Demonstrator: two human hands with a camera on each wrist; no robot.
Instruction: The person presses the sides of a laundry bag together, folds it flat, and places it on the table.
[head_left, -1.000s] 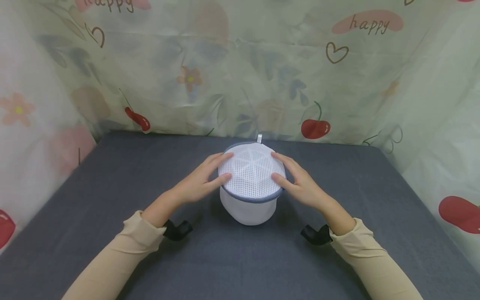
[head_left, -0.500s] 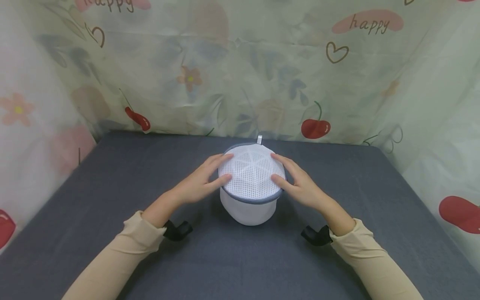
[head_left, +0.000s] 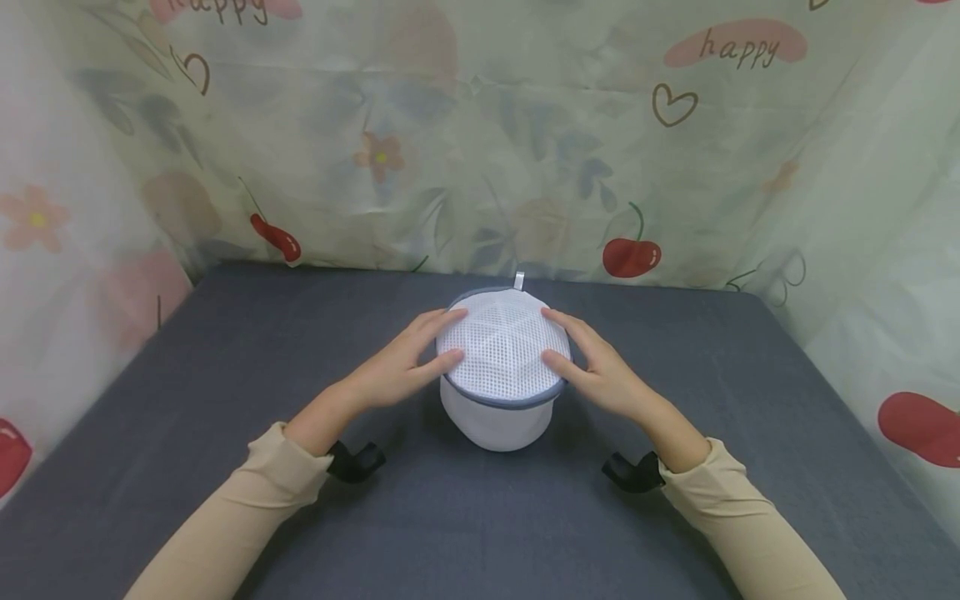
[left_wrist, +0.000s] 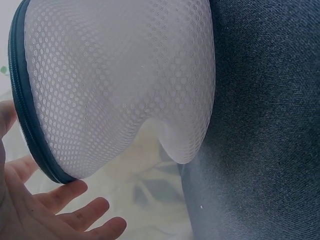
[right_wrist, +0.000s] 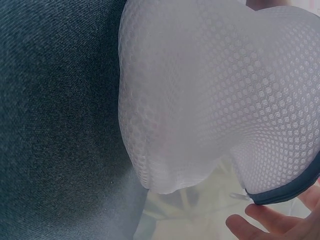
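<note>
A white mesh laundry bag [head_left: 504, 346] stands upright on the table, its round lid edged with blue-grey trim [head_left: 502, 403]. My left hand [head_left: 401, 358] rests on the lid's left edge, thumb and forefinger spread over the mesh. At the right edge my right hand [head_left: 600, 367] touches the lid the same way. In the left wrist view, the fingers [left_wrist: 82, 215] lie loosely extended at the trim, some beyond it. The right wrist view shows the mesh side wall [right_wrist: 190, 100] bulging and dented, with fingertips [right_wrist: 270, 217] close by the trim. A pale loop tab [head_left: 519, 281] sticks up behind the lid.
Dark blue-grey cloth [head_left: 495, 525] covers the table. A printed curtain [head_left: 480, 150] hangs behind it and along both sides. Black straps [head_left: 356, 461] jut from both wrists below the rolled beige sleeves [head_left: 225, 517].
The lid and its loop tab have sunk very slightly. Both hands stay almost where they were on the bag.
</note>
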